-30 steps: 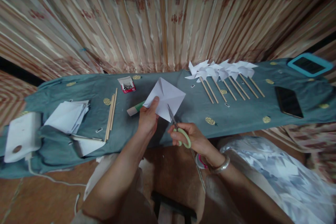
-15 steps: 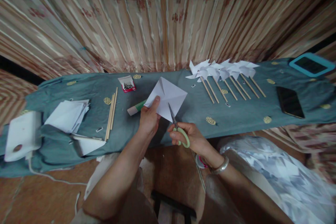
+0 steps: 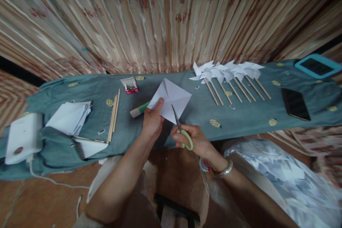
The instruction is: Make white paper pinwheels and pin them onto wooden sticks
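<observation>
A creased white square of paper (image 3: 177, 96) is pinched in my left hand (image 3: 153, 121), thumb on top and fingers beneath. A slit runs in from the paper's upper corner. My right hand (image 3: 193, 139) is wrapped round the light green handles of a pair of scissors (image 3: 176, 115). The scissor blades lie along the paper's near corner and point toward its middle. Partly under the paper, a green and white box-like item (image 3: 138, 109) shows one end. To the right lie several finished paper pinwheels (image 3: 227, 71) on wooden sticks.
On the green cloth (image 3: 240, 117), left of my hands, are a red box of small metal pins (image 3: 130, 86), bare wooden sticks (image 3: 114, 115), a stack of paper (image 3: 69, 115) and a white device (image 3: 24, 139). A phone (image 3: 295, 104) and a blue-framed tablet (image 3: 317, 66) lie right. A plastic bag (image 3: 288, 178) stands below.
Almost nothing differs. The paper, both hands and the scissors keep the same pose, with only a very slight shift of the whole view.
</observation>
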{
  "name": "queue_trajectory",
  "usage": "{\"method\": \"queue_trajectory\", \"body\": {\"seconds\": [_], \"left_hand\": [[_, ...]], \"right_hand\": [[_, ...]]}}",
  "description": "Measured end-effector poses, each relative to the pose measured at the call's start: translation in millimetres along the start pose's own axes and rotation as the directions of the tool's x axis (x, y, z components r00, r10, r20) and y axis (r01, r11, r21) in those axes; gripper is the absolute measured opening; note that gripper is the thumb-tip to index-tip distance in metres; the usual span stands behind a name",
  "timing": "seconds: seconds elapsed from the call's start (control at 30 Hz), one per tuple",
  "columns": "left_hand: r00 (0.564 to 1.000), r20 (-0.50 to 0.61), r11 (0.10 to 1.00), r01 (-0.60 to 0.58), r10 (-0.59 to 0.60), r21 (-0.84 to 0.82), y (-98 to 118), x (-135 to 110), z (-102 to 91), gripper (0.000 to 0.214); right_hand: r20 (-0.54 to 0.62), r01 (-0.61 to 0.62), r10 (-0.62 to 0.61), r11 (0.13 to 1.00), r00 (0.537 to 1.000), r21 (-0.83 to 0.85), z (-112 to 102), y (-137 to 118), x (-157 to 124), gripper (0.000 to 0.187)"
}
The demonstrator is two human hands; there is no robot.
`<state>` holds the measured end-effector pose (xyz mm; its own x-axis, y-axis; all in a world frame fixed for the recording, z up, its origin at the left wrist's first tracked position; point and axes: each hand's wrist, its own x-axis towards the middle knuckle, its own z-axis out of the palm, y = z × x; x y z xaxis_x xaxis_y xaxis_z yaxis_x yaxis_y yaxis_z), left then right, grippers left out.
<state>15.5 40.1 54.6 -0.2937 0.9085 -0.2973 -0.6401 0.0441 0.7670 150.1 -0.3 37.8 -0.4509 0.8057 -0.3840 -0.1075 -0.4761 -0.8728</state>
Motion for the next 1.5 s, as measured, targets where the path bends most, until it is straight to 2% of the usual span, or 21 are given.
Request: {"method": "queue_trajectory", "body": {"seconds": [0.13,0.33,0.47,0.6,0.8,0.9,1.0,1.07,1.13,1.2,1.33,1.43,1.5], "left_hand": [[1.0,0.005,1.0,0.001,-0.001,-0.012,0.0,0.1,-0.4,0.021],[1.0,-0.007,1.0,0.014,-0.014,-0.003,0.0,-0.6,0.9,0.012],[1.0,-0.008,1.0,0.0,0.0,-0.012,-1.7,1.1,1.0,0.007],[0.999,0.01,0.998,-0.046,0.046,-0.04,2.1,7.8,-2.1,0.008],[0.992,-0.073,0.994,-0.105,0.103,-0.032,18.2,21.4,-12.9,0.011],[0.993,-0.037,0.994,-0.11,0.109,-0.026,21.0,24.1,-17.1,0.02],[0.998,0.003,0.998,-0.058,0.058,0.007,16.2,21.5,-16.7,0.023],[0.999,0.045,0.999,-0.016,0.014,0.052,9.3,17.6,-15.1,0.027],[0.993,0.11,0.99,0.024,-0.04,0.14,1.1,13.2,-14.3,0.033],[0.982,0.165,0.966,0.049,-0.093,0.253,-6.6,9.1,-14.9,0.037],[0.96,0.223,0.909,0.065,-0.17,0.412,-15.6,5.0,-18.4,0.039],[0.955,0.231,0.904,0.074,-0.185,0.42,-18.2,5.5,-19.2,0.039],[0.953,0.227,0.925,0.11,-0.203,0.365,-19.1,5.9,-17.8,0.041]], "right_hand": [[-0.012,-0.008,0.008,1.0,1.0,0.01,0.6,0.3,-0.1,0.047],[-0.021,-0.003,0.003,1.0,1.0,0.0,0.8,0.4,0.0,0.049],[0.023,-0.017,0.017,1.0,1.0,-0.002,-0.5,1.8,0.0,0.049],[0.099,-0.031,0.039,0.996,0.994,-0.09,-2.5,2.9,-2.4,0.049],[0.203,-0.028,0.093,0.951,0.975,-0.307,-22.7,-5.0,-9.2,0.049],[0.149,-0.004,0.058,0.939,0.987,-0.345,-41.3,-12.2,-9.8,0.047],[-0.081,0.066,-0.097,0.945,0.992,-0.32,-56.4,-19.9,-7.7,0.048],[-0.258,0.155,-0.24,0.938,0.936,-0.31,-62.7,-25.5,-5.1,0.048],[-0.352,0.219,-0.324,0.926,0.878,-0.306,-66.4,-31.0,-1.8,0.047],[-0.363,0.245,-0.343,0.925,0.866,-0.289,-68.1,-35.5,1.7,0.048],[-0.295,0.257,-0.312,0.943,0.903,-0.21,-67.9,-37.5,7.8,0.047],[-0.274,0.252,-0.291,0.953,0.917,-0.17,-66.6,-34.6,10.1,0.043],[-0.3,0.258,-0.296,0.953,0.907,-0.159,-65.6,-32.4,11.3,0.04]]}}
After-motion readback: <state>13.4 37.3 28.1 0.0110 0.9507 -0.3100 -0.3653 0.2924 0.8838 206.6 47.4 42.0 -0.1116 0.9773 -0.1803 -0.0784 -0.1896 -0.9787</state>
